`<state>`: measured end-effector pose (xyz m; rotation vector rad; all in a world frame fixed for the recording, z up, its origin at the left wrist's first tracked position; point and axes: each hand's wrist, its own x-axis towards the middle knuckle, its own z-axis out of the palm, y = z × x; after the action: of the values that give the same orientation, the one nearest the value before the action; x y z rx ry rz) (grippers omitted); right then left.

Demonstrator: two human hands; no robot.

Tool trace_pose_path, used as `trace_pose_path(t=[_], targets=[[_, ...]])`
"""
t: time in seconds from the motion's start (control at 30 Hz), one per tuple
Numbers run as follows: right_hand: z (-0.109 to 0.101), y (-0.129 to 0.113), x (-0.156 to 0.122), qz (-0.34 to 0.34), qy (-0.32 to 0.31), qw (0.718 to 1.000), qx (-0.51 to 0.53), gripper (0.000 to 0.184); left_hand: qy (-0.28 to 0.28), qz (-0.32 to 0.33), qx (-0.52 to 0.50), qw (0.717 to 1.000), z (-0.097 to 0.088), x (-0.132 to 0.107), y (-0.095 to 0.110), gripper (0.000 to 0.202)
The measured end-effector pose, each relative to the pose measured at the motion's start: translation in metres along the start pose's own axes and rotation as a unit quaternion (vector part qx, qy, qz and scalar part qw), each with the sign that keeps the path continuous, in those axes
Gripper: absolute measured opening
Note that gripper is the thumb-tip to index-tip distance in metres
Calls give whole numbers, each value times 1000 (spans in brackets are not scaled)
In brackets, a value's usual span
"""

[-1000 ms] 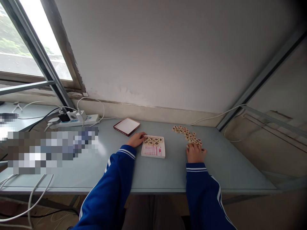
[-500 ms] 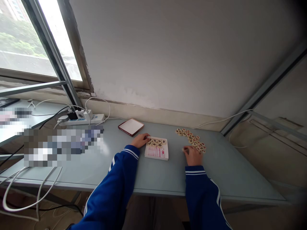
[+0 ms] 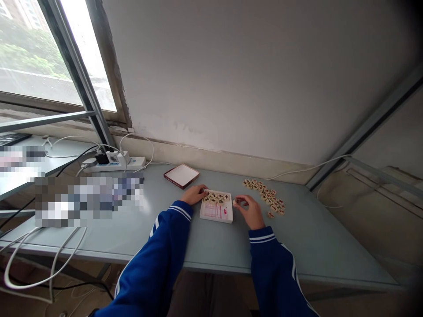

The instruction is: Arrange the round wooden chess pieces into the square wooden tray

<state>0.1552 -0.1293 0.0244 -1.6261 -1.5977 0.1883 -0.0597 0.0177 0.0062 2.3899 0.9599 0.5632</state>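
Pinching a disc, the right hand is just right of the box. The left hand grips its left rim.

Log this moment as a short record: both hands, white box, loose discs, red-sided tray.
left hand: at the white box, left edge
right hand: pinching a disc near the box's right wall
boxed discs: two rows, far end
loose discs: clustered right of the box
red-sided tray: beyond the left hand, white inside
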Motion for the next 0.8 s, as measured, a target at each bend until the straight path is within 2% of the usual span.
trace_pose_path(t=[0.07,0.17,0.4,0.5,0.67,0.8], targets=[[7,-13,2,-39,-19,999,9,14,2,-3,0,1000,0,0,1,33],[20,-22,5,-32,-30,998,-35,3,4,-3,3,1000,-1,-2,3,32],[39,-18,6,-17,-35,994,-104,9,2,-7,13,1000,-1,0,3,30],[41,-19,7,-24,-35,990,-133,8,1,-4,9,1000,0,1,1,30],[34,-26,5,-31,7,971,-235,7,0,-1,12,1000,1,0,0,31],[29,-28,4,-30,-13,967,-252,10,3,-5,17,1000,0,-1,1,31]])
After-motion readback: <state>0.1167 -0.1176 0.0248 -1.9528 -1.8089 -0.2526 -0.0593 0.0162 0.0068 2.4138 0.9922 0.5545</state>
